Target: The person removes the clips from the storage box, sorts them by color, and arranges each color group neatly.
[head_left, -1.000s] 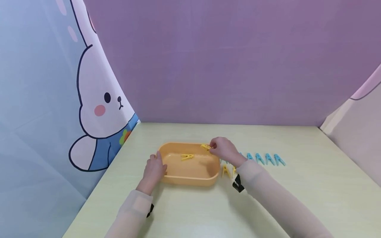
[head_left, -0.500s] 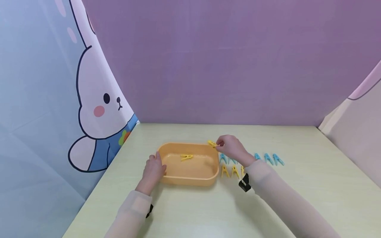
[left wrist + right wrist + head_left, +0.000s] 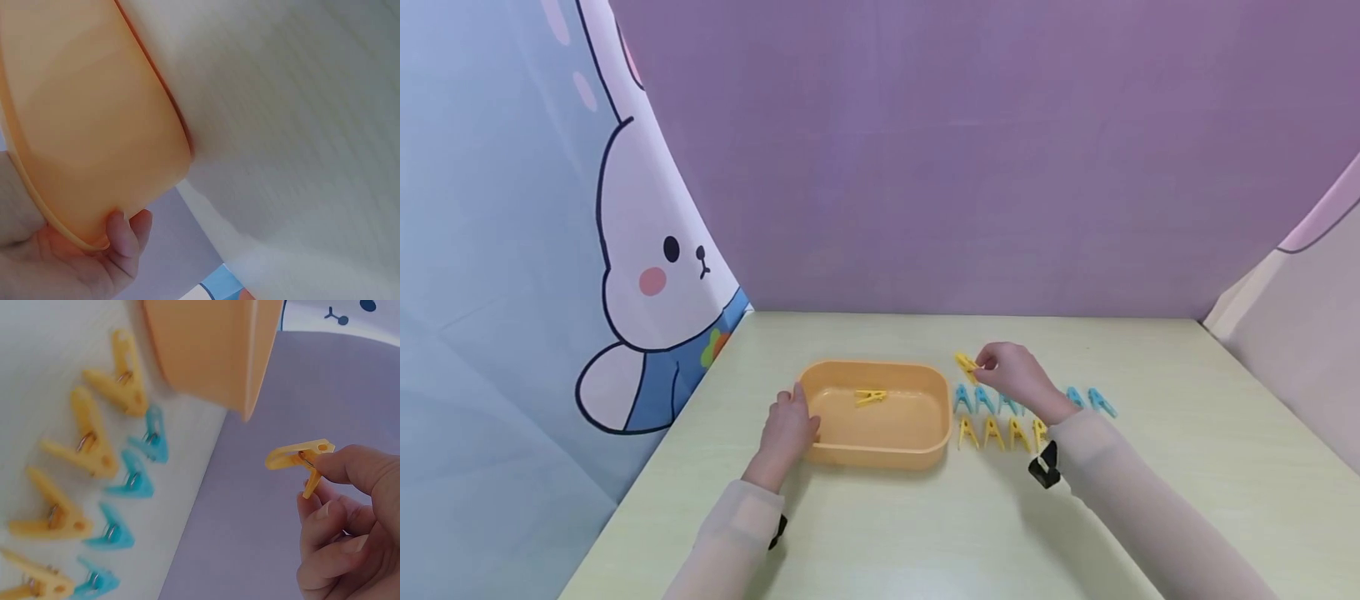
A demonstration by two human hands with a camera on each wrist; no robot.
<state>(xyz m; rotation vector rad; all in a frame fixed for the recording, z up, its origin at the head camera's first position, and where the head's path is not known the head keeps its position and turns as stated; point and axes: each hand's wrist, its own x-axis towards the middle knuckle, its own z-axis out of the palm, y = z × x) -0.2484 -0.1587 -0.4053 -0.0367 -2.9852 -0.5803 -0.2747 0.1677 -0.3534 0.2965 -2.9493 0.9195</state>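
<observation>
A yellow clothespin [image 3: 966,364] is pinched between the thumb and fingers of my right hand [image 3: 1017,372], raised behind the rows of clothespins. In the right wrist view this clothespin [image 3: 287,452] is seen from the side. My left hand [image 3: 784,432] grips the left end of an orange plastic tub [image 3: 880,458]. The left wrist view shows its fingers curled around the tub wall [image 3: 106,125]. Inside the tub lies one yellow clothespin [image 3: 871,397].
Right of the tub, several blue clothespins [image 3: 962,398] stand in a row, partly hidden by my right arm. In front of them is a row of several yellow clothespins [image 3: 967,432]. Behind the pale table [image 3: 880,533] hangs a purple backdrop [image 3: 925,167].
My right hand has moved from above the tub's back right corner to the right, carrying the yellow clothespin. The left hand and tub have stayed in place.
</observation>
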